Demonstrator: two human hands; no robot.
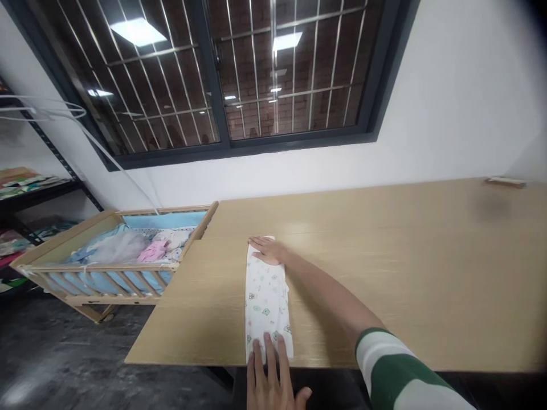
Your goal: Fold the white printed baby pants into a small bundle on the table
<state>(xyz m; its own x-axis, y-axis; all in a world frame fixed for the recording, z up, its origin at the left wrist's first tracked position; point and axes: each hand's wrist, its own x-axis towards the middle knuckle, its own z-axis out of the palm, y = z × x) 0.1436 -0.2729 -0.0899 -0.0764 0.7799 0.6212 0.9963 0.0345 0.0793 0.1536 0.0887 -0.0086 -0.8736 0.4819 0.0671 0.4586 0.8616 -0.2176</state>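
Note:
A long, narrow folded white cloth (265, 296) with small green and pink prints lies on the wooden table, reaching from its front edge toward the back. Whether it is a garment cannot be told. My right hand (268, 249) rests flat on its far end, fingers spread to the left, the arm in a green-and-white striped sleeve. At the near end, my left hand (273, 376) lies palm down with fingers apart, fingertips touching the cloth by the table's front edge.
The wooden table (405, 273) runs along the wall under a barred window (231, 145). A slim object (505, 181) lies at its back right. On the left stands a wooden crib (102, 267) with blue lining and fabrics inside, beside dark shelves (38, 193) of folded cloths.

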